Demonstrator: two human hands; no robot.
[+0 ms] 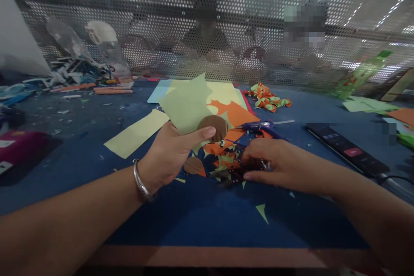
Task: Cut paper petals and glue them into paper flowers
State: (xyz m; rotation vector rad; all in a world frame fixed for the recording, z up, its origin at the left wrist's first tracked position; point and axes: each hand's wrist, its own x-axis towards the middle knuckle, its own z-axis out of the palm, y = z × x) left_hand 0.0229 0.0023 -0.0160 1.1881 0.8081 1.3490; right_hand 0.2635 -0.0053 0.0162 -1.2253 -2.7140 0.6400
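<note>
My left hand (176, 151) pinches a pale green paper sheet (187, 105) with a ragged edge, and its thumb presses a brown cardboard disc (216, 127) against the sheet. Over a pile of orange and green paper scraps (226, 161), my right hand (271, 161) is closed with curled fingers; something dark lies at its fingertips, too blurred to name. A second brown disc (193, 165) rests left of the scraps. Behind my right hand lies a blue pen-like tool (258, 127), its tip toward the sheet. An orange sheet (234, 113) with cut-out edges is behind the disc.
A phone (347, 148) with a cable lies at the right, a purple case (19, 148) at the left. Behind stand a clear bottle (113, 54) and a green bottle (362, 75). A yellow strip (137, 133) and a heap of cut pieces (268, 97) lie on the table.
</note>
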